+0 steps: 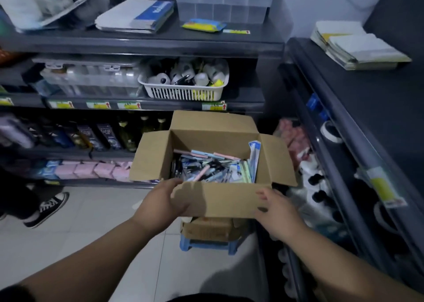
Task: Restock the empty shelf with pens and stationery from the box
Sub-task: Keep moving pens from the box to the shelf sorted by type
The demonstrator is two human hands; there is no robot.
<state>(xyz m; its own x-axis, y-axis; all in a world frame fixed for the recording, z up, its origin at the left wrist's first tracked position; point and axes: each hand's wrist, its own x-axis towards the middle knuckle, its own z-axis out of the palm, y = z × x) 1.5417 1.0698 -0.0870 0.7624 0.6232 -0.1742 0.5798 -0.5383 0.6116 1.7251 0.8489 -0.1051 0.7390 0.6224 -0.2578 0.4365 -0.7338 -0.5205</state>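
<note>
Dark grey metal shelving fills the corner. In front of it an open brown cardboard box sits on a smaller carton atop a blue plastic stool. The left hand grips its near-left corner and the right hand clasps its near-right corner. Loose pastel pens and packaged stationery lie inside.

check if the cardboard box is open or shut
Open. The cardboard box has its flaps spread outward, and the pens inside are in plain view.
</note>
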